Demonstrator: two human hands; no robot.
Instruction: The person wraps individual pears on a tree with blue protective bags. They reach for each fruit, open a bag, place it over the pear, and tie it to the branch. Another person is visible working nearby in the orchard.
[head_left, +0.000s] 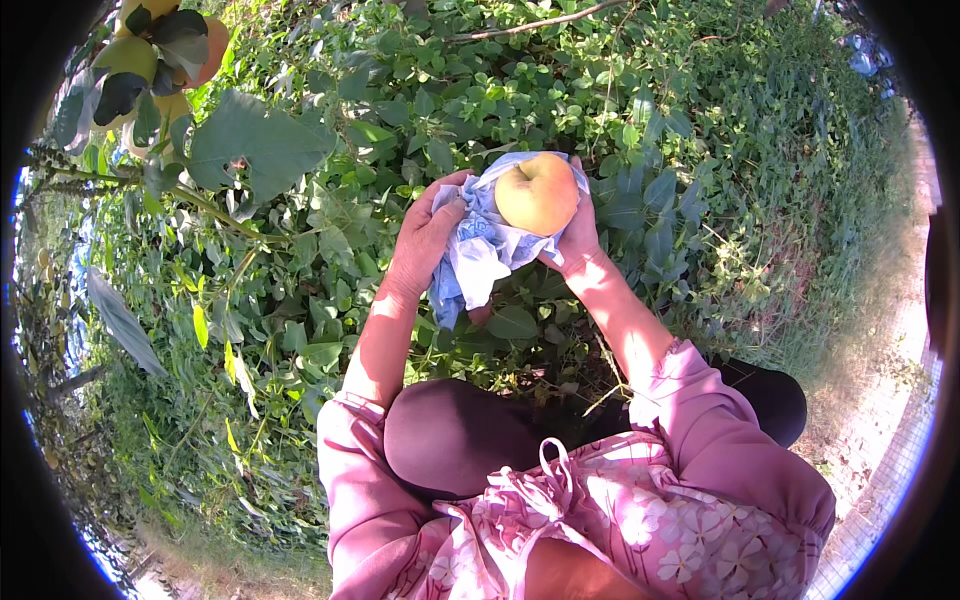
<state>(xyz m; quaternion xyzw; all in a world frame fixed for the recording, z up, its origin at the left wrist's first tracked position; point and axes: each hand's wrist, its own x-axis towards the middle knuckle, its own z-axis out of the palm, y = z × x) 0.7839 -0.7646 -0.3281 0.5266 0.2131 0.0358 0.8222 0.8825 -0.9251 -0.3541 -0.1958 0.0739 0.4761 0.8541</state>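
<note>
A yellow apple with a faint red blush (536, 195) sits stem side up in a thin, crumpled blue-and-white wrapping (480, 262), paper or fabric. My right hand (583, 236) cups the fruit from the right side through the sheet, and most of its fingers are hidden underneath. At the left, my left hand (426, 236) pinches the bunched wrapping, thumb on top. One end of the sheet hangs down between my wrists. Both hands are held out in front of my knees, over low green plants.
Several apples (126, 64) hang in a cluster at the upper left, among broad leaves (244, 142). A leafy stem (217, 210) reaches in below them. Dense ground plants (480, 97) surround me. A pale paved path (911, 420) runs along the right, with bluish litter (864, 58) beyond.
</note>
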